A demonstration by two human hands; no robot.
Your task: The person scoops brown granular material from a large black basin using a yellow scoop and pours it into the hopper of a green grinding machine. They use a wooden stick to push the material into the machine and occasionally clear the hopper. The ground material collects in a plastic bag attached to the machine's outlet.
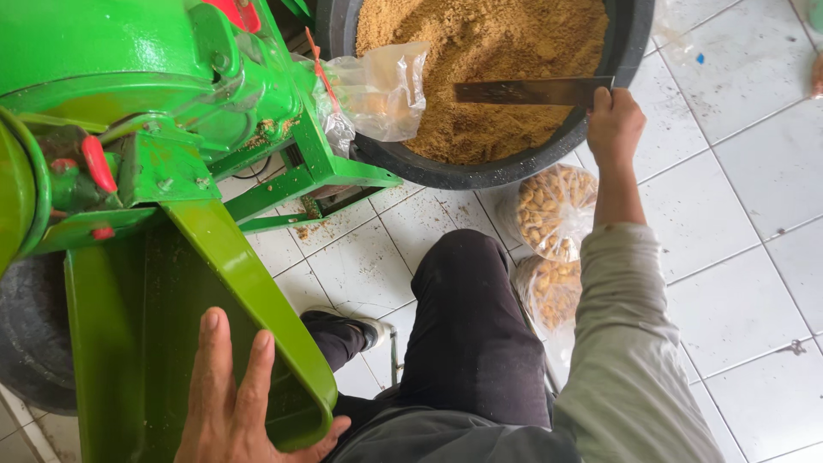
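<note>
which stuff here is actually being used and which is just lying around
In use:
- right hand holding a flat metal blade over the black tub of brown meal
- left hand resting on the green machine's chute
- plastic bag at the machine's outlet

Lying about:
- two clear bags of yellow kernels on the tiled floor

The left hand (236, 403) lies flat, palm down, fingers stretched together along the green chute (197, 343), thumb hooked over its lower lip. The right arm, in a grey sleeve, reaches straight out well beyond the chute, its right hand (613, 124) closed in a grip.
</note>
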